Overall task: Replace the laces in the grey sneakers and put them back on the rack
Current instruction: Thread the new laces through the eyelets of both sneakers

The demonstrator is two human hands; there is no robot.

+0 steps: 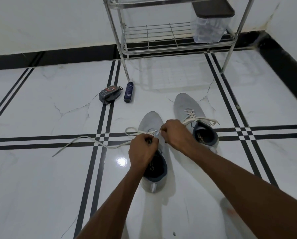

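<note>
I am bent over the white marble-look tiled floor, and both my hands are busy on the nearer light grey knit sneaker, which lies toe away from me just beyond the crossing of black tile stripes. My left hand is curled over the tongue area, gripping what I take to be the flat off-white lace; my right hand pinches the lace close to the eyelets. The lace's loose length trails away across the floor to my left, past the black stripes. The second grey sneaker sits just beside the first, to my right and a little further off, with its own off-white lace threaded but untied. The chrome wire shoe rack stands against the wall beyond them, its lowest shelf free in the middle.

I judge the lace soft, limp and light, so it is best taken right at its stiff tip for threading. The knit upper will give under a pull, so I should steady the shoe at the eyelet row. To carry it to the rack, the firm heel collar looks the best hold.
</note>
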